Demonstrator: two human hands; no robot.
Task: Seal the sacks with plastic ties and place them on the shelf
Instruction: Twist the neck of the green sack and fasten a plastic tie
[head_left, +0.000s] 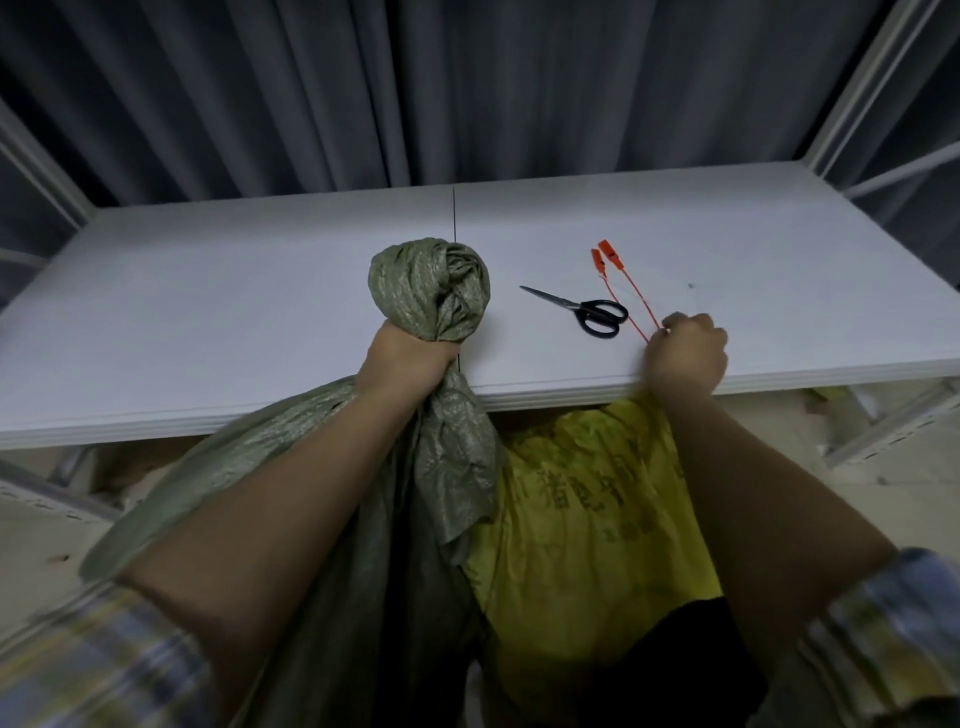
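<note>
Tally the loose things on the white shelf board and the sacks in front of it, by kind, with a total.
Orange plastic ties: 2
Black-handled scissors: 1
Green woven sack, neck gripped by the left hand: 1
Yellow printed sack: 1
Total: 5

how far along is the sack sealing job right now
Early. Done: the green sack has its mouth gathered into a bunch, gripped by the left hand. In hand: the right hand is pinching the orange plastic ties lying on the white shelf beside the scissors. Left: no tie is on the green sack yet, the yellow sack below shows none either, and neither sack is on the shelf.
</note>
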